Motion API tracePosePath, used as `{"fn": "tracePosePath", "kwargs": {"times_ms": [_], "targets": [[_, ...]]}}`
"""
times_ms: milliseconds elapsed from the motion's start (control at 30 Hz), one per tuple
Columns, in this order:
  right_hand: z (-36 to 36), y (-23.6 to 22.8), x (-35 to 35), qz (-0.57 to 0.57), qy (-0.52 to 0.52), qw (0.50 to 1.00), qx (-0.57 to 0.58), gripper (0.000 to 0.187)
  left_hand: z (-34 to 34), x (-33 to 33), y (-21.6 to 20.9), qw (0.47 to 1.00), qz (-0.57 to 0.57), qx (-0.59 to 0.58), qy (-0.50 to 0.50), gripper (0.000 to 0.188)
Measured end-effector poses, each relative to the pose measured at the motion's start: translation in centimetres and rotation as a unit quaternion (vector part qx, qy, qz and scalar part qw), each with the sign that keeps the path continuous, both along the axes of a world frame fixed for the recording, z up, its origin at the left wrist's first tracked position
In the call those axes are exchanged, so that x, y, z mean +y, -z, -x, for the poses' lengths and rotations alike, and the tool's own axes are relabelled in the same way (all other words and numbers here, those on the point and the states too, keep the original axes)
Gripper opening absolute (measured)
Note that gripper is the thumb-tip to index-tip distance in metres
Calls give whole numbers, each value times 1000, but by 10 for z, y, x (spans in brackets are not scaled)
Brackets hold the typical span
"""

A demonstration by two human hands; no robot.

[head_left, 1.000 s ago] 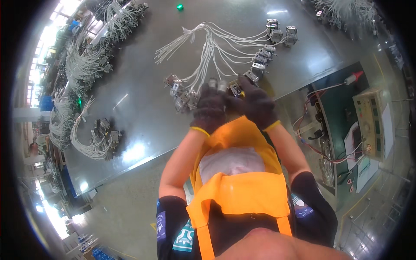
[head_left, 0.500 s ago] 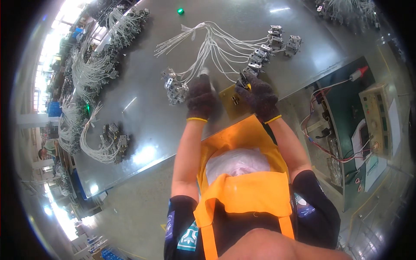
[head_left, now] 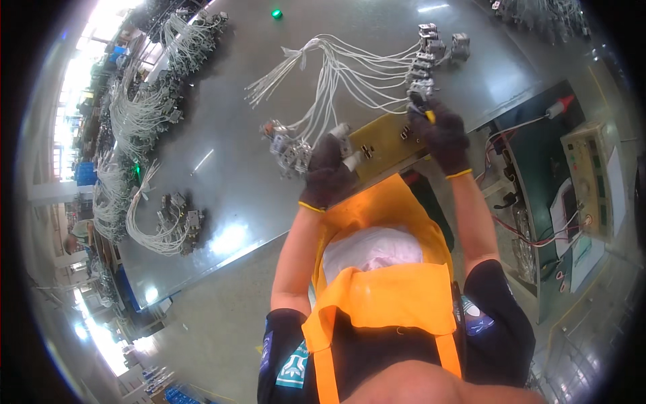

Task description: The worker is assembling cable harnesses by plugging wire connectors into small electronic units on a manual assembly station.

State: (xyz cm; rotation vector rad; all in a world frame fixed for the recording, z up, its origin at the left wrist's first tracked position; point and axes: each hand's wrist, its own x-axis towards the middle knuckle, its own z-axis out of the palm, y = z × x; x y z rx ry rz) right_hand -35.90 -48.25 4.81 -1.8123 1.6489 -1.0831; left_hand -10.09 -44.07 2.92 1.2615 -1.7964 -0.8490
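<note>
My left hand (head_left: 328, 170), in a dark glove with pale fingertips, is closed at the near edge of the table. Its thumb and finger pinch a small metal part (head_left: 345, 145) with a white wire, beside a cluster of metal parts (head_left: 293, 153). My right hand (head_left: 441, 135), gloved too, is wrapped round a black-and-yellow hand tool (head_left: 429, 114) that looks like pliers. The tool's tip lies against a row of metal parts (head_left: 422, 71). White wires (head_left: 330, 67) run from both groups to a tied bundle. Between my hands lies a brass-coloured plate (head_left: 385, 143) with small dark fittings.
Bundles of white wires with metal ends (head_left: 145, 111) line the table's left side, with a smaller bundle (head_left: 155, 236) nearer me. At right stand a beige control box (head_left: 584, 172) and a red-tipped connector (head_left: 557, 109) on cables. A green light (head_left: 276, 13) shows at the far side.
My right hand has moved right with the tool, and the row of metal parts has shifted slightly. My left hand has come nearer to me, and the metal part now shows between its fingertips.
</note>
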Motion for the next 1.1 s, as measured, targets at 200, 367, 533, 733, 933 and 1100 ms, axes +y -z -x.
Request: {"fn": "tracePosePath", "kwargs": {"times_ms": [200, 367, 533, 733, 933, 1100], "targets": [[25, -3, 4, -49, 23, 997, -61, 39, 14, 10, 18, 977, -91, 154, -116, 36], [23, 1, 11, -17, -51, 998, 18, 41, 27, 9, 1, 983, 122, -134, 2, 50], [14, -41, 38, -14, -33, 999, -28, 42, 34, 13, -9, 973, -52, 196, -108, 45], [-12, -54, 50, -96, -187, 977, 16, 40, 52, -2, -15, 986, -78, 72, -125, 27], [-24, -38, 30, 93, -271, 953, 100, 36, 50, -7, 27, 995, 36, -27, -91, 49], [-23, -36, 28, 26, -267, 958, 104, 30, 49, 0, 26, 988, 56, 96, -104, 52]]}}
